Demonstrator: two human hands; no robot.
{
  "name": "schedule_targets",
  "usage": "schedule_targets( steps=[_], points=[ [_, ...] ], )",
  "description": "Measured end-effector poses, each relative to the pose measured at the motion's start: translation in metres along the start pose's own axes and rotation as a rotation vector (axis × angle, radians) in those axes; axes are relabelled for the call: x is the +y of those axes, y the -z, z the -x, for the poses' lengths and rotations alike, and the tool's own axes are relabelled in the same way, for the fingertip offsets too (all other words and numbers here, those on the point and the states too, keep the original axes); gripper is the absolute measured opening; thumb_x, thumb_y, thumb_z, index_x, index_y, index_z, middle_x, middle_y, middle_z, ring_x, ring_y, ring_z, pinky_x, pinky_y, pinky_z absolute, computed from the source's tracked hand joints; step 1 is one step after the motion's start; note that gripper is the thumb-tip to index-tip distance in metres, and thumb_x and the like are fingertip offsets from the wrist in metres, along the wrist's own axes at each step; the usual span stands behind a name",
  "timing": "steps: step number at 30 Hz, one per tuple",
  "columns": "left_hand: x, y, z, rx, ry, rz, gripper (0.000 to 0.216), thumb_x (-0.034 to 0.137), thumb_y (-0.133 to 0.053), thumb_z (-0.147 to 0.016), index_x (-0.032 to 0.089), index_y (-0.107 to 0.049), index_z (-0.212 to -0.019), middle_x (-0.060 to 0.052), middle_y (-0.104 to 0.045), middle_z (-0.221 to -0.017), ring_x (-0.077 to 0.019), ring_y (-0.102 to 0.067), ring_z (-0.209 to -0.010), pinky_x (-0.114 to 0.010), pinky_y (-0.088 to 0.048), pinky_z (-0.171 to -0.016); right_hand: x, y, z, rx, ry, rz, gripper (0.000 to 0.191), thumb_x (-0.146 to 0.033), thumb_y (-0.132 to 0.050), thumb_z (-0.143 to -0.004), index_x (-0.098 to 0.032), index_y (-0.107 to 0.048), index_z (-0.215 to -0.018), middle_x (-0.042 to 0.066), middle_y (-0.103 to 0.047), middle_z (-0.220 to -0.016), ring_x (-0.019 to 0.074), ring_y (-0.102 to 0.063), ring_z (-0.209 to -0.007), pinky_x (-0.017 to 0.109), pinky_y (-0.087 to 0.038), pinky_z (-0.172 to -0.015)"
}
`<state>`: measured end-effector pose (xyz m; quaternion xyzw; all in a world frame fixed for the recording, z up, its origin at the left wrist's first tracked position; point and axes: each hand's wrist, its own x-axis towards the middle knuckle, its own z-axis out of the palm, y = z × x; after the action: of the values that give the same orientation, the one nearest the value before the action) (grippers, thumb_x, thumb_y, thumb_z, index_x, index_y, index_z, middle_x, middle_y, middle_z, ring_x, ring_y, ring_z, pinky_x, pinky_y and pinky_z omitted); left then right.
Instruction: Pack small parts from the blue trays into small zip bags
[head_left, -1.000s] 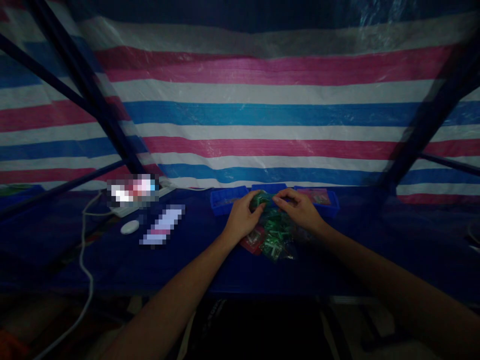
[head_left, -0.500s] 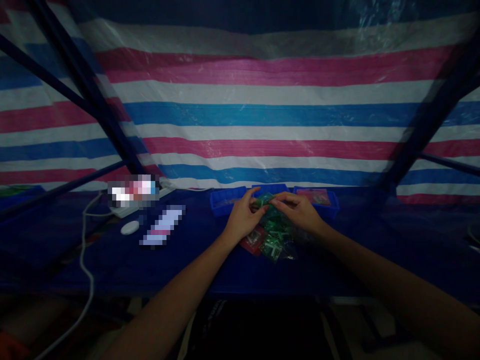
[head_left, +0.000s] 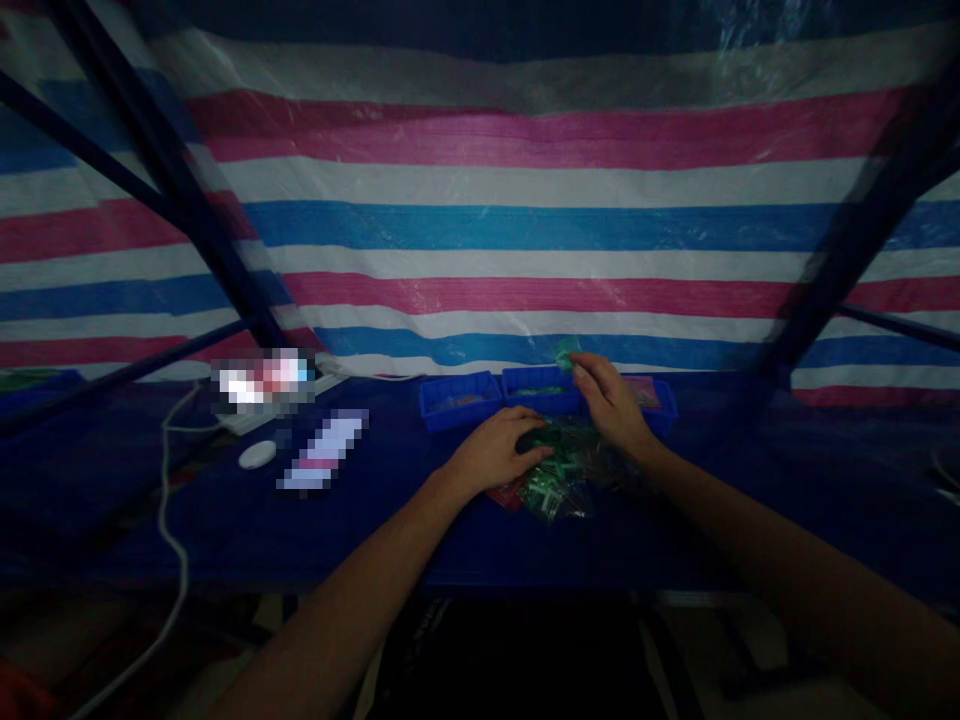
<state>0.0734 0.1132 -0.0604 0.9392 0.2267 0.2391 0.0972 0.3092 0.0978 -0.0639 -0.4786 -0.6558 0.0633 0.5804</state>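
Observation:
A heap of small green packets (head_left: 559, 478) in clear wrap lies on the dark blue table (head_left: 390, 520), with a red one (head_left: 501, 492) at its left edge. My left hand (head_left: 495, 450) rests on the heap, fingers curled over the packets. My right hand (head_left: 611, 400) is raised over the middle blue tray (head_left: 536, 385), pinching one small green packet (head_left: 565, 352) at its fingertips. A left blue tray (head_left: 459, 398) and a right blue tray (head_left: 658, 400) flank the middle one.
A striped pink, blue and white tarp (head_left: 525, 230) hangs behind the table. A white round object (head_left: 257, 454), a white cable (head_left: 171, 520) and two blurred items (head_left: 322, 462) lie at the left. Dark frame poles (head_left: 172, 180) cross both sides.
Both hands were together over the heap working one green packet. Now my right hand has lifted that packet up toward the middle tray, and my left hand has dropped onto the heap.

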Motion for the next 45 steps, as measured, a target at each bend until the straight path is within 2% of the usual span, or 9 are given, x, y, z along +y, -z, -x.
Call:
schedule_targets(
  steps=[5,9,17,23,29,32,36,41,45],
  points=[
    [-0.004,-0.001,0.0,-0.016,0.025,-0.039,0.036,0.034,-0.064,-0.096,0.019,-0.068,-0.129,-0.01,-0.067,-0.128,-0.0248,-0.062,-0.121,-0.04,-0.047,-0.11,0.003,-0.007,0.003,-0.221,0.198,0.218,0.05,-0.052,-0.054,-0.1,-0.024,-0.061,-0.14,0.012,-0.052,-0.153,0.0313,-0.046,-0.144,0.053,-0.035,-0.122],
    [-0.006,0.001,0.001,-0.006,0.055,-0.04,0.032,0.026,-0.063,-0.095,0.02,-0.068,-0.126,-0.009,-0.07,-0.123,-0.024,-0.065,-0.115,-0.039,-0.051,-0.105,0.001,-0.008,0.005,-0.399,0.23,0.234,0.038,-0.047,-0.051,-0.103,-0.026,-0.071,-0.128,0.01,-0.067,-0.137,0.0303,-0.058,-0.132,0.053,-0.04,-0.118],
    [-0.008,0.002,0.0,0.055,0.098,-0.036,0.028,0.02,-0.067,-0.089,0.019,-0.072,-0.117,-0.009,-0.073,-0.116,-0.0252,-0.069,-0.109,-0.04,-0.054,-0.1,-0.006,-0.005,0.005,-0.326,0.23,0.23,0.035,-0.042,-0.046,-0.106,-0.023,-0.067,-0.126,0.011,-0.07,-0.119,0.0278,-0.063,-0.116,0.048,-0.048,-0.106],
    [-0.004,0.006,-0.002,0.172,0.175,-0.01,0.021,0.017,-0.062,-0.092,0.02,-0.073,-0.11,-0.006,-0.077,-0.105,-0.0228,-0.072,-0.096,-0.037,-0.057,-0.089,-0.018,-0.004,0.006,-0.298,0.214,0.191,0.033,-0.041,-0.042,-0.107,-0.023,-0.067,-0.118,0.01,-0.071,-0.115,0.0282,-0.063,-0.112,0.046,-0.048,-0.102],
    [-0.005,0.011,-0.003,0.304,0.183,-0.025,0.022,0.016,-0.06,-0.095,0.021,-0.072,-0.113,-0.006,-0.077,-0.108,-0.0221,-0.073,-0.096,-0.038,-0.057,-0.088,-0.023,-0.003,0.008,-0.305,0.182,0.153,0.03,-0.04,-0.044,-0.106,-0.024,-0.068,-0.116,0.009,-0.071,-0.111,0.0271,-0.065,-0.108,0.045,-0.05,-0.099],
    [-0.002,0.015,-0.003,0.378,0.189,0.004,0.019,0.018,-0.059,-0.098,0.021,-0.072,-0.111,-0.005,-0.078,-0.106,-0.0213,-0.073,-0.095,-0.037,-0.057,-0.089,-0.022,-0.006,0.01,-0.3,0.155,0.118,0.026,-0.04,-0.058,-0.1,-0.025,-0.068,-0.119,0.009,-0.072,-0.113,0.027,-0.066,-0.108,0.047,-0.051,-0.098],
    [0.006,0.018,-0.005,0.445,0.18,0.113,0.017,0.023,-0.06,-0.099,0.022,-0.073,-0.109,-0.004,-0.078,-0.107,-0.0199,-0.074,-0.097,-0.035,-0.058,-0.09,-0.021,-0.014,0.013,-0.374,0.027,-0.076,0.038,-0.036,-0.072,-0.091,-0.026,-0.066,-0.127,0.008,-0.072,-0.122,0.0241,-0.071,-0.105,0.044,-0.056,-0.096],
    [0.01,0.014,-0.007,0.456,0.199,0.289,0.019,0.032,-0.063,-0.099,0.023,-0.073,-0.112,-0.004,-0.078,-0.11,-0.0194,-0.075,-0.097,-0.034,-0.06,-0.09,-0.02,-0.018,0.014,-0.418,-0.232,-0.352,0.036,-0.037,-0.075,-0.086,-0.021,-0.068,-0.117,0.006,-0.077,-0.099,0.0208,-0.074,-0.093,0.038,-0.059,-0.091],
    [0.009,0.012,-0.007,0.487,0.25,0.418,0.023,0.036,-0.067,-0.096,0.022,-0.072,-0.113,-0.005,-0.078,-0.107,-0.021,-0.076,-0.097,-0.034,-0.062,-0.087,-0.02,-0.018,0.013,-0.381,-0.301,-0.479,0.038,-0.038,-0.081,-0.08,-0.021,-0.069,-0.112,0.006,-0.077,-0.103,0.0197,-0.074,-0.095,0.037,-0.059,-0.092]
  ],
)
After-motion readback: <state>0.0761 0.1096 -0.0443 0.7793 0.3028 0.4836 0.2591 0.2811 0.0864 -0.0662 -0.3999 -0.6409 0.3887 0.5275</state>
